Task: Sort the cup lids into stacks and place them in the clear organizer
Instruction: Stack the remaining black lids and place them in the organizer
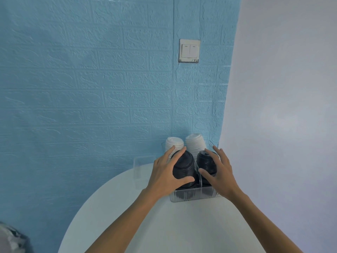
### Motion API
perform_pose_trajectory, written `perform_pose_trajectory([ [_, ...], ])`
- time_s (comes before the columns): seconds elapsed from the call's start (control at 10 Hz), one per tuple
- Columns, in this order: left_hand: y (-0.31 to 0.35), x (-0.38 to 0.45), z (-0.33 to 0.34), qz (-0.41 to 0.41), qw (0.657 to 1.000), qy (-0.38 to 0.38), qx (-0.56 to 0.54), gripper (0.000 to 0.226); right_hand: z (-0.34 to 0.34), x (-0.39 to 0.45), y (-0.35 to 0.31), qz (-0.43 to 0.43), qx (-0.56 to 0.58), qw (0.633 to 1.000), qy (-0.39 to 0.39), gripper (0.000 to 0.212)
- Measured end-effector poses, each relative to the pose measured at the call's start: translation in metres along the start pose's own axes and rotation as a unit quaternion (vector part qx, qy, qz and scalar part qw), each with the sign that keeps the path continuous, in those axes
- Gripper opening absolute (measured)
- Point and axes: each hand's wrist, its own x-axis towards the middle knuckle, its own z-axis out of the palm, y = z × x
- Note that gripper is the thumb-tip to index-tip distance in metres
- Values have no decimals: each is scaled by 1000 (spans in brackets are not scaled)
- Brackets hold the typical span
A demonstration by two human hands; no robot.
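— Fingers first: what are they doing?

— Left hand (168, 170) wraps the near-left black lid stack (184, 168), fingers spread over its far side and top, thumb curled under its near side. Right hand (220, 173) has its fingers splayed wide around the near-right black lid stack (207, 164), thumb lying across the front of it; whether it truly grips or only touches, I cannot tell.

— Now the setting, biggest thing first.

— Blue brick-textured wall (91, 88) fills most of the view, with a plain pale wall (291, 106) to its right. Below is a round white table (164, 225). At its far edge, by the corner, sits the clear organizer (193, 195).

— How many stacks, and how do they stand?

— Four, two by two. Two white lid stacks at the back, the left one (174, 143) and the right one (195, 143), and the two black ones in front. Each stack's long axis runs up out of its compartment, tops uppermost. The held left black stack leans toward the left and toward the camera; the others stand close to upright.

— And the arms?

— Both forearms are bare and reach up from the bottom edge, converging on the organizer, backs of the hands facing the camera.

— Anything smaller?

— One second clear container (140, 170) just left of the organizer, and one double light switch (189, 50) on the blue wall.
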Motion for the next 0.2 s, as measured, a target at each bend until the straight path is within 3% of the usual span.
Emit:
perform_pose_trajectory([
  [0.2,-6,-6,-7,-12,999,40,-31,103,-9,-10,-10,-18,31,999,20,71],
])
